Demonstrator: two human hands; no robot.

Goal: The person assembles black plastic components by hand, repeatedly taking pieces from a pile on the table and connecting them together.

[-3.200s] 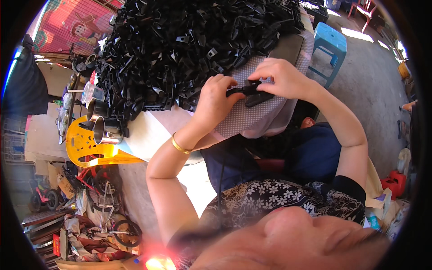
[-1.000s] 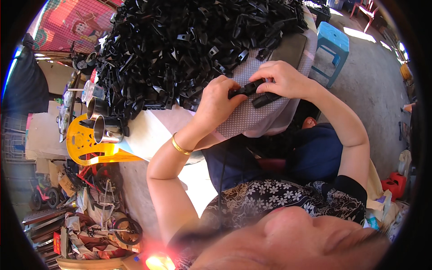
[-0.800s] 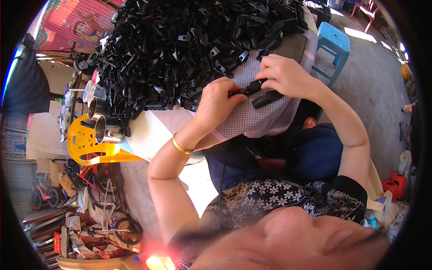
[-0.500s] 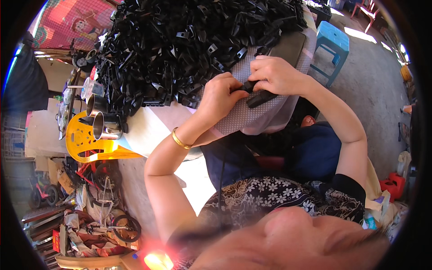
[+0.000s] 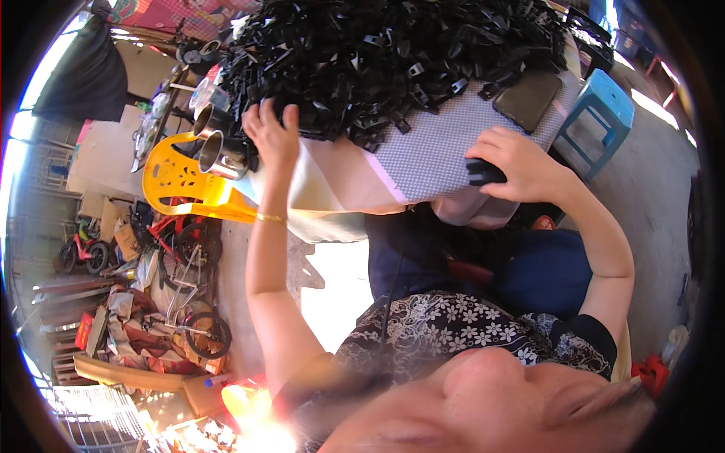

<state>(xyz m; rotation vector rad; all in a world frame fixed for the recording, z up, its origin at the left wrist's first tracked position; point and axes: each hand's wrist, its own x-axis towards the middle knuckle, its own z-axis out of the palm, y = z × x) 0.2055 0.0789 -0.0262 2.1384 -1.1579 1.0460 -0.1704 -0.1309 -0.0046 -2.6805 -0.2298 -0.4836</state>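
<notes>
A big heap of small black plastic parts (image 5: 355, 68) covers the far side of the cloth-covered table (image 5: 434, 155). At the heap's near left edge is my left hand (image 5: 273, 140), its fingers spread and nothing visible in them; whether the fingertips touch the parts I cannot tell. Over the right side of the cloth, my right hand (image 5: 525, 162) is closed around a dark, blocky plastic piece (image 5: 483, 172), which the fingers partly hide. Beyond that hand lies a flat dark phone-like slab (image 5: 529, 100).
Metal cups (image 5: 221, 155) stand left of my left hand, near a yellow plastic chair (image 5: 174, 177). A blue stool (image 5: 600, 121) is right of the table. Small bicycles (image 5: 200, 264) and piled clutter (image 5: 140, 325) fill the lower left. A dark crate (image 5: 589, 38) sits far right.
My hands have parted from together over the cloth. The left has swung left to the heap's edge with opened fingers; the right keeps a dark piece. The whole view has shifted.
</notes>
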